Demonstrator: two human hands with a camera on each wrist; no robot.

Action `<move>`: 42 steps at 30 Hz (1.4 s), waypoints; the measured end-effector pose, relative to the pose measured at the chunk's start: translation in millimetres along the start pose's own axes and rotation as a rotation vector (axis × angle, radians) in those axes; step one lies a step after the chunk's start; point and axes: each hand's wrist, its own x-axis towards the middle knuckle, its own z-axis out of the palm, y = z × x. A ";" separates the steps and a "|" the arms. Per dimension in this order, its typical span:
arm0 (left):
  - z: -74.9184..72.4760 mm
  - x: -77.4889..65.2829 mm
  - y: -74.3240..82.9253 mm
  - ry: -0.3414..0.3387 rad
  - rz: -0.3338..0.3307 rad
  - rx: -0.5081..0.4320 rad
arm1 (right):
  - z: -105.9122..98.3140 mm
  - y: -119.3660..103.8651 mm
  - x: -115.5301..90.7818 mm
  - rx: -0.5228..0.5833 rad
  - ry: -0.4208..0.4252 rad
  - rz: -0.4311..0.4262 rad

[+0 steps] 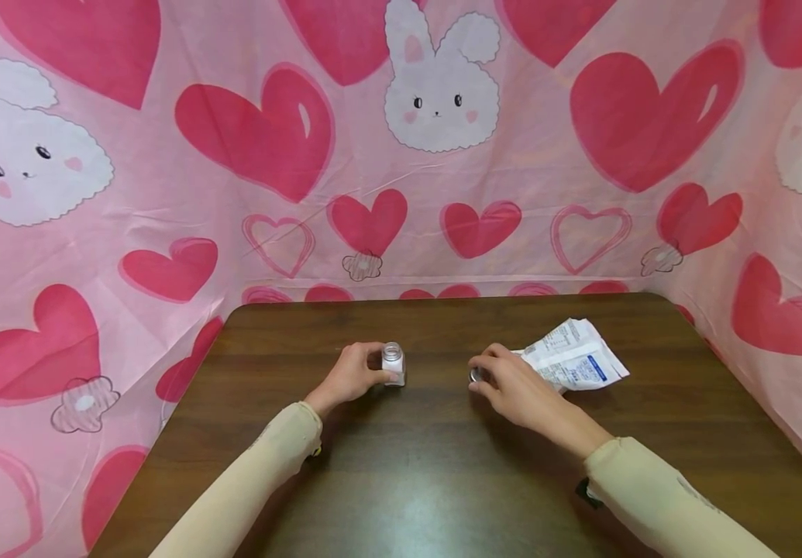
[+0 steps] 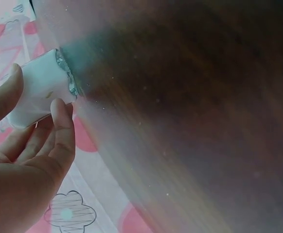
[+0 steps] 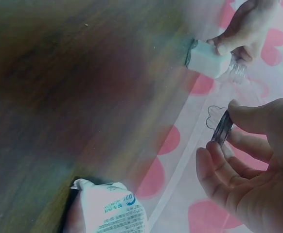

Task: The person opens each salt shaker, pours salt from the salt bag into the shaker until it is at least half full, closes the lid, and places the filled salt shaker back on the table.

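A small glass jar (image 1: pixel 393 366) with white contents stands upright on the table, its threaded mouth uncovered. My left hand (image 1: pixel 355 373) grips it from the left, thumb in front and fingers behind. In the left wrist view the jar (image 2: pixel 40 87) shows between thumb and fingers, its base against the wood. My right hand (image 1: pixel 512 384) is apart from the jar, to its right, and pinches a dark metallic lid (image 3: pixel 222 128) between thumb and fingertips. Behind that hand lies a crumpled white printed packet (image 1: pixel 575 358), partly covered by it in the head view.
The dark brown wooden table (image 1: pixel 387 480) reaches back to a pink cloth (image 1: pixel 435 225) with hearts and rabbits, which hangs behind it and along both sides. In the right wrist view the packet (image 3: pixel 113 208) lies on the wood near the lower edge.
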 end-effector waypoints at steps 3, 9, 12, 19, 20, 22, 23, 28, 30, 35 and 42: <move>0.8 0.0 0.0 0.001 0.003 0.001 | 0.4 -1.2 5.6 0.026 -0.012 0.004; 2.0 0.0 0.1 0.006 -0.001 -0.005 | 1.4 -1.1 16.2 0.073 -0.021 -0.014; 1.8 -0.3 0.0 0.004 -0.003 -0.012 | 2.2 -0.5 20.6 0.086 -0.020 -0.030; 1.4 0.0 -1.1 0.008 -0.015 -0.005 | 5.9 -3.4 33.6 0.090 -0.019 -0.054; 1.4 -0.1 -1.1 0.007 -0.018 -0.002 | 6.6 -4.1 35.5 0.088 -0.022 -0.053; 1.4 -0.1 -1.2 0.004 -0.019 -0.002 | 7.7 -5.8 39.0 0.089 -0.024 -0.053; 1.4 -0.3 -1.4 0.003 -0.017 0.000 | 8.2 -6.9 40.8 0.089 -0.025 -0.054; 1.8 -0.2 -2.1 0.003 -0.017 -0.004 | 9.2 -11.9 48.6 0.086 -0.041 -0.046; 2.4 0.0 -2.1 0.006 -0.018 -0.005 | 9.4 -13.5 51.3 0.084 -0.044 -0.042; 2.5 0.3 -1.9 0.013 -0.016 0.000 | 10.4 -17.6 58.9 0.094 -0.053 -0.055; 2.0 0.1 -0.5 0.008 -0.013 0.005 | 19.2 -22.5 68.1 0.103 -0.072 -0.082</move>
